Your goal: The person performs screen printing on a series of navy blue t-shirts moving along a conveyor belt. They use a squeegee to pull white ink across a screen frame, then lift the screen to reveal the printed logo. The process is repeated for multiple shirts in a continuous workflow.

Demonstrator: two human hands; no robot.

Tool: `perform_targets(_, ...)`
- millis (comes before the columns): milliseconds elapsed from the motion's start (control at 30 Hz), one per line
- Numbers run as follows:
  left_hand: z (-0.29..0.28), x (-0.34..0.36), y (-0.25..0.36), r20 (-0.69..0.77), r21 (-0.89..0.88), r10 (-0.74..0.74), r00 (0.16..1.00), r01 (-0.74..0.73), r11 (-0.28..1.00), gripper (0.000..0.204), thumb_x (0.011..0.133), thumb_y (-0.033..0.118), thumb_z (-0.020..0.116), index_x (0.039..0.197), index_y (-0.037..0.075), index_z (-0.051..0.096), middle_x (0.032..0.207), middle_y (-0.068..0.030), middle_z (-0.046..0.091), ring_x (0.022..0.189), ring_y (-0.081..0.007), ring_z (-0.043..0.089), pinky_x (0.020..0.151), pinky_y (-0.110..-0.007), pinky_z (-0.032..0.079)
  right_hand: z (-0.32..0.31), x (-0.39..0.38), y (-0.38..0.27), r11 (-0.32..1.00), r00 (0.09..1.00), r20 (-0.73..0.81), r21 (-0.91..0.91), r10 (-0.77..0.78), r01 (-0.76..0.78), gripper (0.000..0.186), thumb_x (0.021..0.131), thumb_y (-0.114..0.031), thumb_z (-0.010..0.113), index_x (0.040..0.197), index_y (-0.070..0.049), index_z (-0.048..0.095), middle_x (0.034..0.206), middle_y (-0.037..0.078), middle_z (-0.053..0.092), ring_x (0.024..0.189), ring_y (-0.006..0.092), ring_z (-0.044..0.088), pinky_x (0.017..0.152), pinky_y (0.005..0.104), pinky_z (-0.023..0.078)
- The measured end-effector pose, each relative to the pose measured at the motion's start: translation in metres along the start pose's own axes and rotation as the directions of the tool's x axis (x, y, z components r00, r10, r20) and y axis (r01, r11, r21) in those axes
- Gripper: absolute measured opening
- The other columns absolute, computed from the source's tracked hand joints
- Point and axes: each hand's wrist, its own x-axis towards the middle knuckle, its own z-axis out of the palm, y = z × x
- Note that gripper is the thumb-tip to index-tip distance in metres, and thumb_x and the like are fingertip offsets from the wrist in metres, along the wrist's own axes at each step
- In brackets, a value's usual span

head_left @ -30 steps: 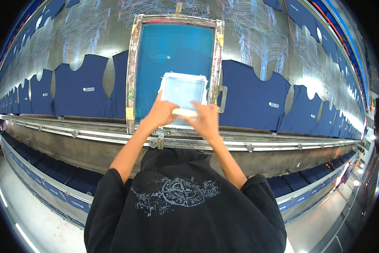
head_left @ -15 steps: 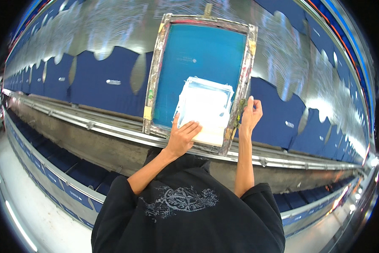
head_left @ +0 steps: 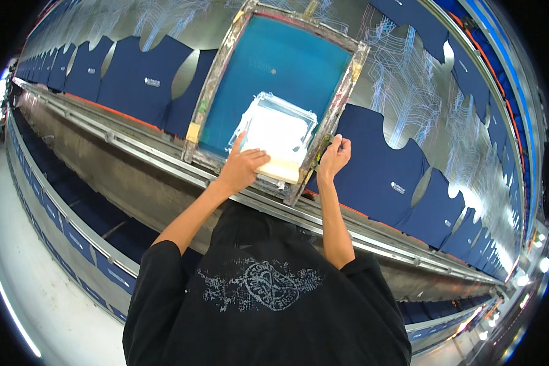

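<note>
A wooden screen-printing frame [head_left: 217, 76] with teal mesh [head_left: 268, 61] lies tilted over a long metal table of navy fabric pieces. Thick white ink [head_left: 277, 131] covers the mesh's near part, edged by a smeared rectangle. My left hand [head_left: 242, 168] grips the left end of a pale squeegee [head_left: 281, 169] at the ink's near edge, index finger stretched along it. Close against the frame's right side, my right hand [head_left: 334, 158] is closed with the thumb up. Whatever its fingers hold is hidden; a greenish stained fitting [head_left: 323, 146] sits beside it.
Navy fabric pieces [head_left: 143, 76] with small white prints lie flat in a row, and more navy pieces [head_left: 372, 165] lie to the right. A metal rail [head_left: 146, 155] runs along the near table edge. Blue and orange cables [head_left: 500, 55] follow the far right side.
My view has turned, so the frame appears more tilted and shifted up and left, both hands along with it. My left hand stays on the squeegee; my right stays closed beside the frame.
</note>
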Motion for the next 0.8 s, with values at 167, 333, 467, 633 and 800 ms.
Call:
perform_targets(167, -0.009, 0.017, -0.024, 0.088, -0.06, 0.056, 0.995, -0.05, 0.997, 0.033, 0.08, 0.006, 0.066, 0.111, 0.012, 0.074, 0.102, -0.0062, 0.077, 0.102, -0.0249, 0.073, 0.127, -0.057, 0.013, 0.011, -0.002, -0.008, 0.943, 0.999, 0.018, -0.331, -0.028, 0.033, 0.031, 0.105, -0.028, 0.053, 0.088, -0.002, 0.054, 0.069, 0.013, 0.056, 0.062, 0.0257, 0.052, 0.064, 0.0431, 0.041)
perform_targets(333, -0.036, 0.1, -0.058, 0.504, 0.027, 0.015, 0.864, -0.033, 0.999, 0.03, 0.083, 0.021, 0.071, 0.111, 0.015, 0.077, 0.098, -0.0081, 0.077, 0.103, -0.0246, 0.071, 0.127, -0.056, 0.013, 0.009, 0.016, -0.068, 0.728, 0.927, 0.265, -0.575, -0.266, 0.374, 0.03, 0.097, -0.032, 0.063, 0.114, -0.006, 0.064, 0.104, 0.019, 0.071, 0.1, 0.036, 0.066, 0.087, 0.0499, 0.048)
perform_targets(467, -0.048, 0.186, -0.082, 0.395, 0.139, 0.081, 0.915, -0.146, 0.979, 0.025, 0.084, 0.024, 0.072, 0.108, 0.019, 0.077, 0.09, -0.0083, 0.075, 0.099, -0.0272, 0.071, 0.126, -0.058, 0.014, 0.053, 0.037, -0.123, 0.573, 0.554, 0.743, -0.283, -0.376, 0.769, 0.043, 0.088, -0.032, 0.073, 0.124, -0.01, 0.066, 0.117, 0.016, 0.071, 0.112, 0.0322, 0.065, 0.1, 0.0469, 0.044)
perform_targets(633, -0.03, 0.156, -0.088, 0.388, -0.039, 0.143, 0.911, -0.139, 0.99, 0.026, 0.077, 0.014, 0.071, 0.1, 0.022, 0.079, 0.081, -0.0095, 0.073, 0.093, -0.0299, 0.071, 0.125, -0.059, 0.015, 0.067, -0.002, -0.085, 0.668, 0.62, 0.785, -0.458, -0.007, 0.587, 0.009, 0.081, -0.016, 0.073, 0.089, -0.011, 0.07, 0.075, 0.012, 0.07, 0.081, 0.0362, 0.069, 0.083, 0.0482, 0.049)
perform_targets(800, -0.013, 0.045, -0.065, 0.314, -0.139, 0.132, 0.94, -0.092, 0.986, 0.029, 0.076, 0.01, 0.069, 0.102, 0.02, 0.077, 0.08, -0.01, 0.073, 0.095, -0.0283, 0.072, 0.126, -0.058, 0.013, 0.021, -0.095, -0.056, 0.611, 0.588, 0.797, -0.396, -0.142, 0.685, 0.021, 0.075, -0.006, 0.072, 0.094, -0.015, 0.076, 0.07, 0.014, 0.067, 0.073, 0.0353, 0.065, 0.077, 0.0482, 0.048)
